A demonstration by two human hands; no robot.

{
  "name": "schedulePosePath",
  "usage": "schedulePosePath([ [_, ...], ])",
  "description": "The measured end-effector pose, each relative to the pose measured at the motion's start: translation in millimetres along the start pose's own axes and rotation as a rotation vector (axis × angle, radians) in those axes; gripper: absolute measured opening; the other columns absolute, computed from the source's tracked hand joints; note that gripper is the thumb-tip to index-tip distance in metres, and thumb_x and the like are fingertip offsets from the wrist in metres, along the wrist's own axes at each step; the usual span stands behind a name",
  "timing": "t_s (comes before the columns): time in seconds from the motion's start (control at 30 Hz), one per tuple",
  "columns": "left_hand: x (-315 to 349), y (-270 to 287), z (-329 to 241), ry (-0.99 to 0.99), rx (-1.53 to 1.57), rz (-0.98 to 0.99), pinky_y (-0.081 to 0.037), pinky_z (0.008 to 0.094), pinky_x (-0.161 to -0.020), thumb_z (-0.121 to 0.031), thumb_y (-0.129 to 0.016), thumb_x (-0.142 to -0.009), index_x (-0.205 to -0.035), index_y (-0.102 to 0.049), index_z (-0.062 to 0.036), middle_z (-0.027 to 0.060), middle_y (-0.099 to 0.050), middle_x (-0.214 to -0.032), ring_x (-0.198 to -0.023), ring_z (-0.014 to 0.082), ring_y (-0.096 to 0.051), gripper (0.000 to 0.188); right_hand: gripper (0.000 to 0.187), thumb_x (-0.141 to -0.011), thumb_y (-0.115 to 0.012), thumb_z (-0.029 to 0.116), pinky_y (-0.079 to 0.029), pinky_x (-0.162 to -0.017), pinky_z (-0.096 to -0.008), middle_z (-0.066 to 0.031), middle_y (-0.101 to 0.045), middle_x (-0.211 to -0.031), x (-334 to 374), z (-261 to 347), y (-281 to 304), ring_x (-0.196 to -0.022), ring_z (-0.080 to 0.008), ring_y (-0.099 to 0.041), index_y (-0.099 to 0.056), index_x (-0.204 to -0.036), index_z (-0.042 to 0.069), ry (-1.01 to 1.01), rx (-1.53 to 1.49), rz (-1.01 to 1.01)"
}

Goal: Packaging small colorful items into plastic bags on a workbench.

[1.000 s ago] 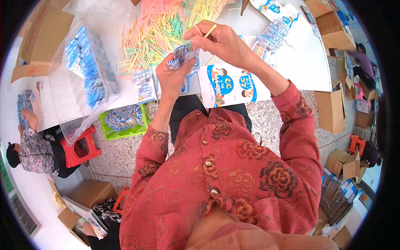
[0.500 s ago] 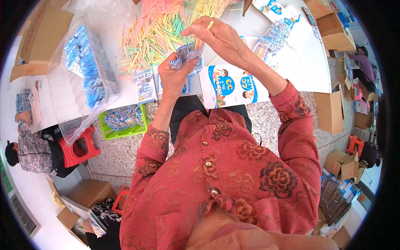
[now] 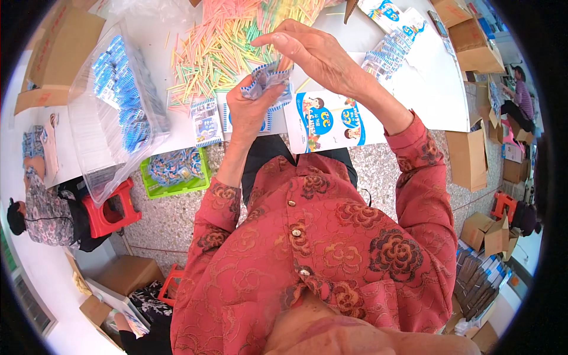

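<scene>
My left hand (image 3: 253,109) is closed around a small blue-and-white packet (image 3: 266,80), which it holds above the table's near edge. Over the packet's upper end is my right hand (image 3: 319,56), its visible fingers stretched to the left; one finger dips by the packet's top and its tip is hidden. Beyond both hands spreads a pile of thin pink, yellow and green sticks (image 3: 207,65). Below my left hand, a flat small packet (image 3: 206,124) lies at the table edge. A white printed pouch (image 3: 325,124) with blue patches lies below my right hand.
A clear plastic bin (image 3: 89,148) with stacked blue-and-white packets stands left. Below it is a green basket (image 3: 155,190) of packets. More packets (image 3: 387,56) lie right of the sticks. Cardboard boxes (image 3: 467,157) flank the table. Other people sit left (image 3: 47,213) and right (image 3: 520,97).
The yellow stick that stood up from my right hand no longer shows. The right hand's fingers have straightened to the left; the left hand keeps its hold on the packet.
</scene>
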State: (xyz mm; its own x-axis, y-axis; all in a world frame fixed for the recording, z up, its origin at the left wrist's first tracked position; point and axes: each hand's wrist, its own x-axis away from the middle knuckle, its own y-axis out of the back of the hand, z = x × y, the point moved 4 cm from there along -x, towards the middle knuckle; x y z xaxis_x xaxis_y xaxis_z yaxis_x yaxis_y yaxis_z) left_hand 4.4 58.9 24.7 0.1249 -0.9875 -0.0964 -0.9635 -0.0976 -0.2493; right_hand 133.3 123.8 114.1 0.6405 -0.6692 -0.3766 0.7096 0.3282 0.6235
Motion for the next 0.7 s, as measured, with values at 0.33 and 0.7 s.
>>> schedulePosePath([
  [0.33,4.3,-3.8,1.6,0.014,0.008,0.048,-0.044,0.0183,-0.061,-0.001,-0.070,-0.075,-0.099,-0.064,0.0014,0.0011,-0.064,-0.083,-0.069,0.0037,-0.055,0.025,0.023,-0.091,-0.048,0.018,-0.046,-0.065,-0.0317,-0.0100,-0.055,-0.089,-2.5,11.2,-3.2,-0.072,-0.0236,-0.058,-0.059,-0.109,0.008,0.082,0.240,0.039],
  [0.7,4.9,-2.0,0.4,0.022,0.047,0.022,-0.046,0.0194,-0.066,0.000,-0.069,-0.075,-0.099,-0.063,0.0027,0.0034,-0.065,-0.086,-0.074,0.0050,-0.057,0.025,0.035,-0.078,-0.055,0.005,-0.050,-0.065,-0.0334,-0.0080,-0.054,-0.097,-8.3,34.6,14.8,-0.082,-0.0257,-0.060,-0.054,-0.113,0.009,0.326,0.556,-0.044],
])
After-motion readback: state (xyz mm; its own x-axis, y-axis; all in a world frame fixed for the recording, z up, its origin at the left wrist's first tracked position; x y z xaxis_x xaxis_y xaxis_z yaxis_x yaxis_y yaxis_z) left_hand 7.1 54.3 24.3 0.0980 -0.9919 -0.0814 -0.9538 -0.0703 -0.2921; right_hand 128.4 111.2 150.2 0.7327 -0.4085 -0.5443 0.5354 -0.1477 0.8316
